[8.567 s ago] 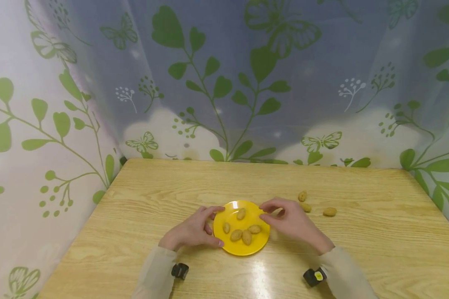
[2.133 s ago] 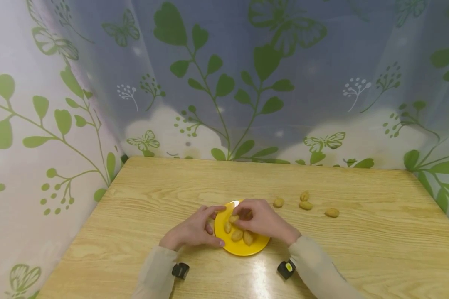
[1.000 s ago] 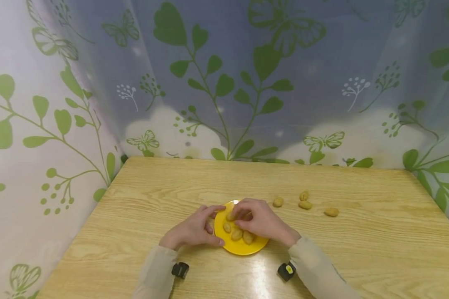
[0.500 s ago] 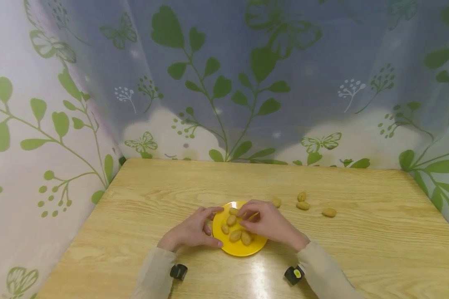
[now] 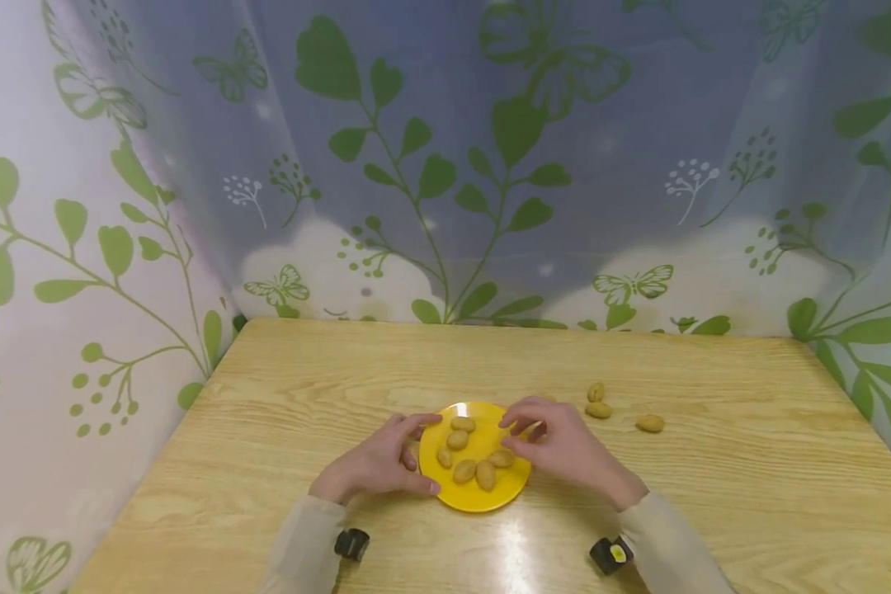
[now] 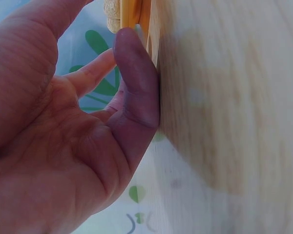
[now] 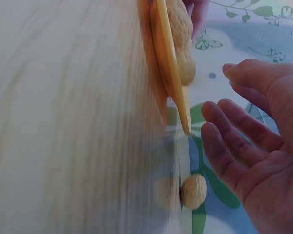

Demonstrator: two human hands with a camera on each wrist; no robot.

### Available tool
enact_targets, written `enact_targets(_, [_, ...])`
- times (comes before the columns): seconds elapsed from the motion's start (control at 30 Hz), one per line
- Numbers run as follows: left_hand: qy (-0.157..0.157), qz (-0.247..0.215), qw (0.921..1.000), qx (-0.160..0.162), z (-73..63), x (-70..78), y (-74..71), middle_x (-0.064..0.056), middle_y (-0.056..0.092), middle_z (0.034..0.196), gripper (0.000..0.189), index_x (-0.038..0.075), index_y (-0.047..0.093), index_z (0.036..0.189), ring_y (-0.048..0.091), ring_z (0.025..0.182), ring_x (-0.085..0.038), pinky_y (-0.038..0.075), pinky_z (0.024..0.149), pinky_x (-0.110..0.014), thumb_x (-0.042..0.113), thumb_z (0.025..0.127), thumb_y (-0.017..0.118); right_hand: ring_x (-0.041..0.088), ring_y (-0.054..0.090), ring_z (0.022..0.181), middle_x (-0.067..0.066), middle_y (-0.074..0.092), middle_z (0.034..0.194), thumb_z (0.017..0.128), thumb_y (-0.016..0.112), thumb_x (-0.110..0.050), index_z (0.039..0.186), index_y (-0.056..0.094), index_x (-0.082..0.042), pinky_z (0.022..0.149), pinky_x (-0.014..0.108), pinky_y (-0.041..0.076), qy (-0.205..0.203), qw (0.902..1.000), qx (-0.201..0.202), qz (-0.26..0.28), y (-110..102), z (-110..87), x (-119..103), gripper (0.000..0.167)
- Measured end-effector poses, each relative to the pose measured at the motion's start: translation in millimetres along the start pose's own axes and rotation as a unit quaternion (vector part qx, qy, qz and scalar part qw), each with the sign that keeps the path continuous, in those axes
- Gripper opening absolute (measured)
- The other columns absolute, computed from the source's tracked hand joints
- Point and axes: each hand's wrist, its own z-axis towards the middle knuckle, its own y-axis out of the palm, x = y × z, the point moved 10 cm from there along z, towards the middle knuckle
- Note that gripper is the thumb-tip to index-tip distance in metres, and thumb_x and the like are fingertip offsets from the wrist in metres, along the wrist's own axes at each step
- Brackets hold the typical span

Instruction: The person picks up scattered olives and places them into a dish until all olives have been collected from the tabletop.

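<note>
In the head view, a yellow plate (image 5: pixel 475 498) carries several unshelled peanuts (image 5: pixel 486 475), two of them close together near its upper left. My left hand (image 5: pixel 374 462) holds the plate's left rim, with the thumb at the near side and the fingers at the far side. Over the right rim hovers my right hand (image 5: pixel 564 445), fingers loosely bent, thumb and index apart, holding nothing. The right wrist view shows the plate edge (image 7: pixel 172 53) just beyond the fingertips of that hand. The left wrist view shows only a sliver of the plate (image 6: pixel 131 13).
To the right on the wooden table (image 5: pixel 327 363) lie a peanut (image 5: pixel 596 392), another peanut (image 5: pixel 598 410) touching it, and a separate peanut (image 5: pixel 649 423). One more is mostly hidden behind the right hand. A patterned curtain (image 5: pixel 431 247) borders the table's far edge.
The right hand was pinching a peanut over the plate; it has let go and drawn back right. The plate shows more peanuts than in the earliest frame. The left hand stays at the rim.
</note>
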Motion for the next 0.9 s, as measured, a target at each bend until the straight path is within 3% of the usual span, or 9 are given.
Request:
enact_targets(0.5, [-0.007, 0.003, 1.0000, -0.002, -0.9, -3.0, -1.3, -0.011, 0.045, 0.137, 0.090, 0.027, 0.043, 0.154, 0.053, 0.086, -0.015, 0.046, 0.077, -0.026, 0.033, 0.078, 0.091, 0.013, 0.070, 0.089, 0.005, 0.073, 0.106, 0.088, 0.080, -0.009, 0.104, 0.075, -0.011, 0.071, 0.025, 0.058, 0.005, 0.9992, 0.038, -0.012, -27, -17.2, 16, 0.017])
enact_targets(0.9, [-0.003, 0.005, 1.0000, -0.003, -1.4, 1.1, 0.0, -0.011, 0.044, 0.138, 0.090, 0.026, 0.042, 0.154, 0.054, 0.086, -0.015, 0.046, 0.078, -0.025, 0.030, 0.079, 0.090, 0.025, 0.072, 0.087, 0.011, 0.067, 0.116, 0.083, 0.085, -0.009, 0.102, 0.076, -0.009, 0.068, 0.023, 0.058, 0.007, 0.9966, 0.060, -0.057, -46, -13.8, 38, 0.020])
